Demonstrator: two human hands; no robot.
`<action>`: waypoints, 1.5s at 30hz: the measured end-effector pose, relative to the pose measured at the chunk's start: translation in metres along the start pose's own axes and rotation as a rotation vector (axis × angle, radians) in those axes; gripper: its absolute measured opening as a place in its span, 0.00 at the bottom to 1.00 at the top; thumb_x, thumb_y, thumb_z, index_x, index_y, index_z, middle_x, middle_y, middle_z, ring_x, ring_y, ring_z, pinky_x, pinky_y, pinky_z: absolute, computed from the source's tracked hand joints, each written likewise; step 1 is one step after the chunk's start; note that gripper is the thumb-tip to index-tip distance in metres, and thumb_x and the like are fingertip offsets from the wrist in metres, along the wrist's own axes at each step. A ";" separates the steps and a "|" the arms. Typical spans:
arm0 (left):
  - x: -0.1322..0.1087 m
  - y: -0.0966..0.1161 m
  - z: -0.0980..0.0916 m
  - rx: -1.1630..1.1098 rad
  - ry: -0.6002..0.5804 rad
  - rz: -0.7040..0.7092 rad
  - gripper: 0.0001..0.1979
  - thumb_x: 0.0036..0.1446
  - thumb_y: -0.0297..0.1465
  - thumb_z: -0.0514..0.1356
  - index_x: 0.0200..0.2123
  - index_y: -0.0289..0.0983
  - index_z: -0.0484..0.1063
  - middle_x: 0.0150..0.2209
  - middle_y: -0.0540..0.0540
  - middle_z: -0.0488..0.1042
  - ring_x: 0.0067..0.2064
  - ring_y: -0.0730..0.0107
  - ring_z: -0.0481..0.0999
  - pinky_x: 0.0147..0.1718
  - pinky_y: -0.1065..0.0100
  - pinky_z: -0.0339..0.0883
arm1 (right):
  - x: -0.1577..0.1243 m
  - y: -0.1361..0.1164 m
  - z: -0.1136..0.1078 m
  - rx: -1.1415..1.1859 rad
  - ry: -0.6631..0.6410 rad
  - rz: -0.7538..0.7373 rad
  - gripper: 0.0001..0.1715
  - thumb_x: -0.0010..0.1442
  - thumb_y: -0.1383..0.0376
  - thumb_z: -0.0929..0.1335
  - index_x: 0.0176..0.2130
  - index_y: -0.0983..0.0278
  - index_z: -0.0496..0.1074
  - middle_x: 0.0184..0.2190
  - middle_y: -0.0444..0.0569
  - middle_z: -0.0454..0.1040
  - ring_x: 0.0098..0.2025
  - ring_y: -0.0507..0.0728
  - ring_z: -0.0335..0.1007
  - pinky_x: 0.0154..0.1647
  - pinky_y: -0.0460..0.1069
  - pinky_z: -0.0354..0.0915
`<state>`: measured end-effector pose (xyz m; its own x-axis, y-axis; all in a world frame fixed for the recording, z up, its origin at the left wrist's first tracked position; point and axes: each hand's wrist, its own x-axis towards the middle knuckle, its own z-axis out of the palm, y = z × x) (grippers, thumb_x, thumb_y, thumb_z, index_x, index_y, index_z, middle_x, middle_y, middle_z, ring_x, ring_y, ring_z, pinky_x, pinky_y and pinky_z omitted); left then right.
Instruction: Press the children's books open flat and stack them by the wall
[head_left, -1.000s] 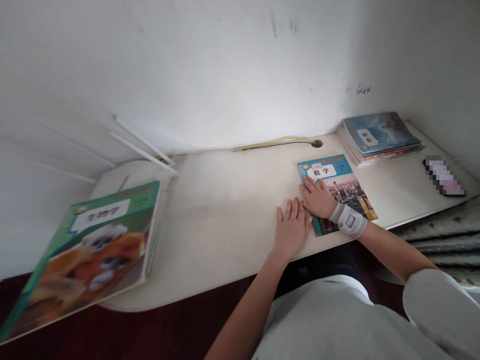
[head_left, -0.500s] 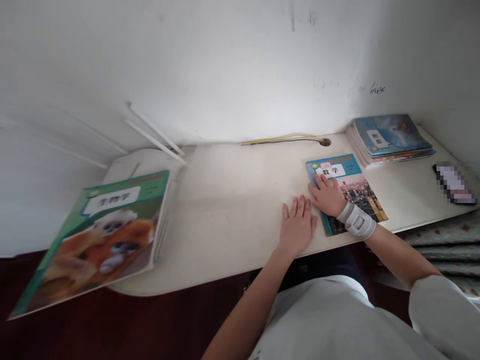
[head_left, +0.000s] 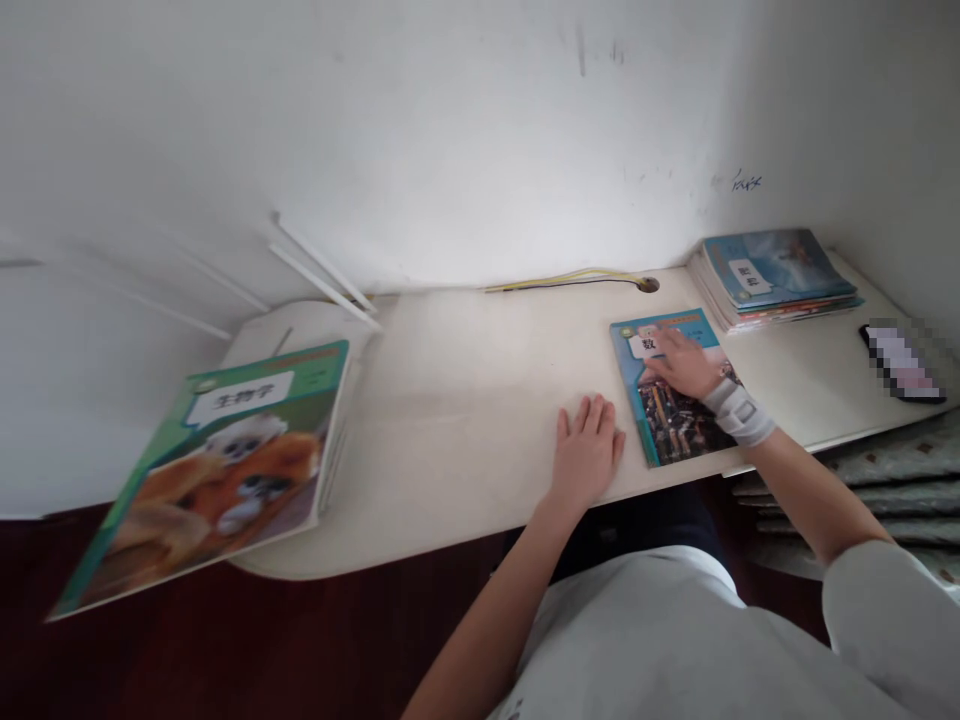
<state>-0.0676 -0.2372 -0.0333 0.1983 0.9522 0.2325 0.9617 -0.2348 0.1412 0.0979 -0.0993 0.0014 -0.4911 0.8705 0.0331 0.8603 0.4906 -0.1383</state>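
head view: the right hand [head_left: 686, 365] lies flat on the maths book [head_left: 671, 430], fingers loosely spread, gripping nothing. the book sits at the front edge of the desk [head_left: 465, 400], right of middle. the left hand [head_left: 589, 455] rests open beside it. i'd press evenly so it doesn't skid.

A green book [head_left: 225, 450] with an orange animal on its cover overhangs the desk's [head_left: 465, 400] left end. A book stack [head_left: 776, 275] fills the far right corner. A blurred dark item [head_left: 900, 360] lies at the right edge. A yellow cable [head_left: 562, 280] runs along the far edge.
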 end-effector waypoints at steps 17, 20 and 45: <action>-0.006 0.018 -0.014 -0.042 -0.079 0.144 0.33 0.59 0.51 0.47 0.57 0.31 0.62 0.61 0.37 0.61 0.52 0.55 0.66 0.49 0.58 0.57 | -0.137 0.083 0.024 0.284 0.377 0.247 0.34 0.63 0.48 0.56 0.53 0.70 0.67 0.53 0.65 0.68 0.57 0.64 0.63 0.57 0.62 0.59; -0.006 0.019 -0.015 -0.044 -0.090 0.134 0.33 0.59 0.51 0.47 0.57 0.32 0.62 0.61 0.38 0.61 0.52 0.55 0.66 0.49 0.58 0.57 | -0.135 0.083 0.020 0.331 0.384 0.267 0.37 0.61 0.45 0.56 0.52 0.70 0.68 0.52 0.65 0.69 0.55 0.64 0.65 0.57 0.61 0.60; -0.028 -0.015 -0.033 -1.102 0.005 -0.376 0.27 0.62 0.34 0.50 0.62 0.37 0.49 0.45 0.43 0.75 0.45 0.66 0.75 0.46 0.62 0.68 | -0.105 -0.102 -0.006 0.099 0.072 -0.386 0.44 0.61 0.47 0.59 0.64 0.74 0.49 0.63 0.64 0.54 0.67 0.65 0.42 0.64 0.67 0.43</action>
<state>-0.0938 -0.2671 -0.0106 -0.0677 0.9977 0.0013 0.2740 0.0174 0.9616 0.0626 -0.2405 0.0184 -0.7617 0.6253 0.1699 0.5956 0.7789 -0.1963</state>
